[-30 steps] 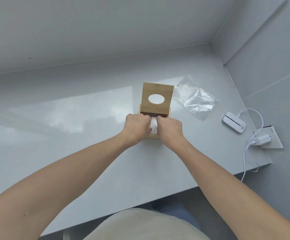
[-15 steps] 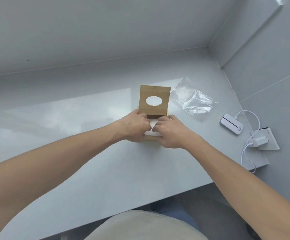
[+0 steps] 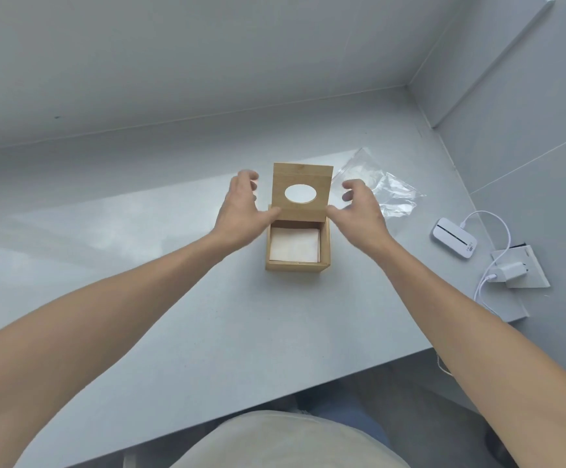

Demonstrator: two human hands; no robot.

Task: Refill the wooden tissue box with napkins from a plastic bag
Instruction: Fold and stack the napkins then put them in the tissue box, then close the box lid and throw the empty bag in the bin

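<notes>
The wooden tissue box (image 3: 295, 265) stands open on the grey counter, its lid (image 3: 303, 175) with an oval hole tilted upright at the back. White napkins (image 3: 294, 244) lie flat inside it. My left hand (image 3: 241, 207) is at the lid's left edge and my right hand (image 3: 359, 211) at its right edge, fingers spread, thumbs near the lid's lower corners. Neither hand holds anything. The clear plastic bag (image 3: 386, 190) lies crumpled and flat to the right behind the box.
A white pocket device (image 3: 453, 243) with a white cable (image 3: 491, 275) lies at the right, next to a wall charger (image 3: 511, 270) on a white plate. Walls close the counter (image 3: 139, 265) at the back and right; its front edge runs near my body.
Both hands have left the napkins, which now lie flat in the box, and have moved up to either side of the raised lid with fingers spread.
</notes>
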